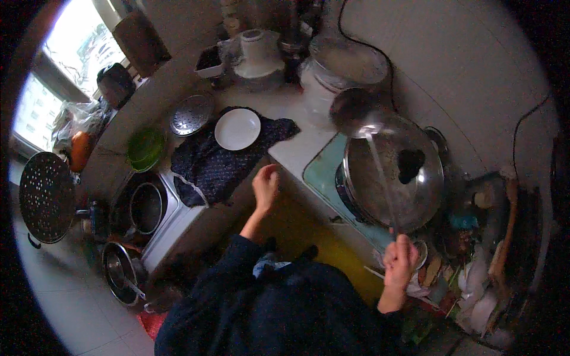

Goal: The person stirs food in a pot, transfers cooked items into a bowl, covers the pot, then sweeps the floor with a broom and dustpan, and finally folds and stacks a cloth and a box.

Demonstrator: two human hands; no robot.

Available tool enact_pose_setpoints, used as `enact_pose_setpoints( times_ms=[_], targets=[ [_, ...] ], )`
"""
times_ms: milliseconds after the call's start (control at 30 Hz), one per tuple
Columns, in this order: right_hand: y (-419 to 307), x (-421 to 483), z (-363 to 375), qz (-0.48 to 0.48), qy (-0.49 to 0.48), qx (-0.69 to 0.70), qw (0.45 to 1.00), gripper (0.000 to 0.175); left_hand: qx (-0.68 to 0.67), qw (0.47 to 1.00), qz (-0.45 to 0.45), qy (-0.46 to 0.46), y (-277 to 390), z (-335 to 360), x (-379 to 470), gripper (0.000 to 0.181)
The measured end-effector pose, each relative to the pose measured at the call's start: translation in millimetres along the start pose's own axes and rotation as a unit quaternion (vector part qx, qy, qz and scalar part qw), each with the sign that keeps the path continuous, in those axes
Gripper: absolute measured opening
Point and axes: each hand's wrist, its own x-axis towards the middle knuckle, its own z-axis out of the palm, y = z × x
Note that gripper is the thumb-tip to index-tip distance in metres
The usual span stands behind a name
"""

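Observation:
My right hand (401,258) grips the handle of a long metal ladle (382,171). Its round, dark bowl points away from me, above the far left rim of a wide pan. A shiny domed lid (423,200) with a dark knob (410,165) appears to cover that pan, which stands on a pale green stove top (323,164). My left hand (266,184) hangs in the air near the counter edge, fingers loosely curled, with nothing visible in it. Beyond it, a white plate (238,129) rests on a dark patterned cloth (209,162).
Left of the cloth are a perforated metal steamer plate (192,114), a green bowl (145,150) and a sink (116,209) with a pot inside. A covered white bucket (318,84) stands behind the stove. Cluttered utensils and vegetables (467,276) lie to the right.

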Motion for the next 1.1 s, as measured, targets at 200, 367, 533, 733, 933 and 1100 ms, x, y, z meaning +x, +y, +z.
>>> enact_pose_setpoints(
  times_ms=[200,367,533,733,933,1100],
  targets=[
    [88,47,111,-0.080,-0.090,-0.168,0.979,0.022,-0.257,0.929,-0.256,0.071,-125,-65,73,0.032],
    [175,106,189,-0.320,-0.090,-0.323,0.886,0.024,-0.452,0.809,-0.373,0.043,-169,-74,133,0.024],
    [220,156,222,-0.390,-0.126,-0.450,0.794,0.026,-0.359,0.835,-0.403,0.105,-169,-66,159,0.028],
    [243,196,227,-0.430,-0.139,-0.474,0.755,0.026,-0.380,0.835,-0.385,0.104,-171,-64,181,0.028],
    [258,242,227,-0.394,-0.117,-0.582,0.702,0.026,-0.339,0.848,-0.407,-0.033,-180,-75,189,0.034],
    [283,271,230,-0.438,-0.066,-0.581,0.683,0.032,-0.293,0.890,-0.347,-0.044,-146,-79,137,0.046]
  ],
)
